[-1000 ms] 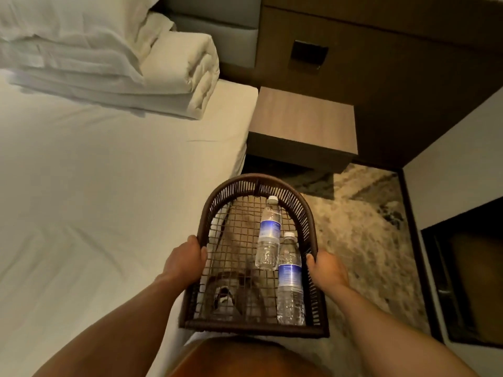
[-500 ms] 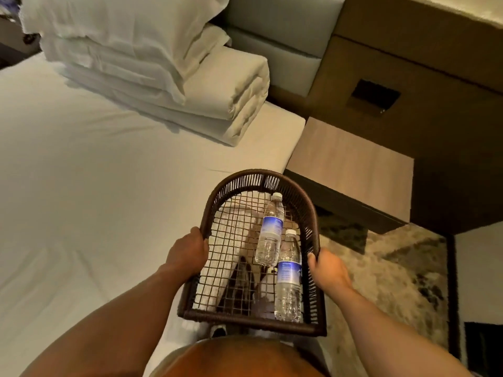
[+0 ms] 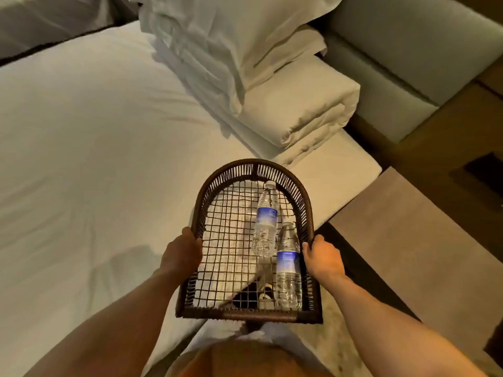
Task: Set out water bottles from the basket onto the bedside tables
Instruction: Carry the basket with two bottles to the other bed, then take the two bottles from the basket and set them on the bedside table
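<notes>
Wicker basket (image 3: 306, 205) gripped at both side rims by left hand (image 3: 181, 253) and right hand (image 3: 324, 258).

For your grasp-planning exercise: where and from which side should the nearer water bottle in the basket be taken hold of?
Probably the nearer bottle around its labelled middle, from above and the left. It lies flat against the basket's right wall, so that side is blocked. The right hand, now holding the rim, is closest.
</notes>
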